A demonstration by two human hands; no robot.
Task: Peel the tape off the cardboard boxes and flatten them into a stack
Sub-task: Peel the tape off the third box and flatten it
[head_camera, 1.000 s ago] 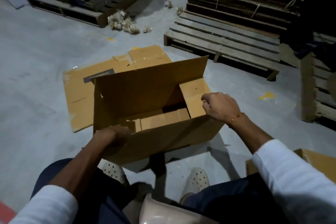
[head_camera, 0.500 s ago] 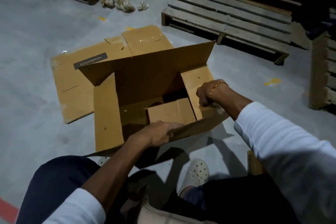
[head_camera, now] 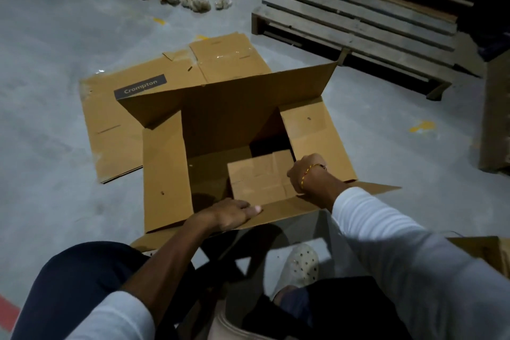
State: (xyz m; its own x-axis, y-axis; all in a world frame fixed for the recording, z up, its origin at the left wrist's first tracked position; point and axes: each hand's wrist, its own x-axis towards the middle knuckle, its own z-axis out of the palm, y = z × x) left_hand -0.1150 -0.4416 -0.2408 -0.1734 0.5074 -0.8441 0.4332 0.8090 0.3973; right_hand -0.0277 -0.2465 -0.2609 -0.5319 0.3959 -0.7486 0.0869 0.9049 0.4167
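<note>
Reaching deeper since a moment ago, the right hand (head_camera: 305,174) now sits inside the open cardboard box (head_camera: 220,130) on the warehouse floor.

Its fingers curl at the inner bottom flap (head_camera: 259,178); their grip is hidden. The left hand (head_camera: 234,214) clamps the near wall. Steadying that wall should help the tape peel cleanly before joining the flattened box (head_camera: 132,119) behind.

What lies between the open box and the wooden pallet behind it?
In the head view, only bare grey floor lies between the open box and the wooden pallet.

Open box (head_camera: 220,119) before flattened cardboard (head_camera: 116,124)
</note>
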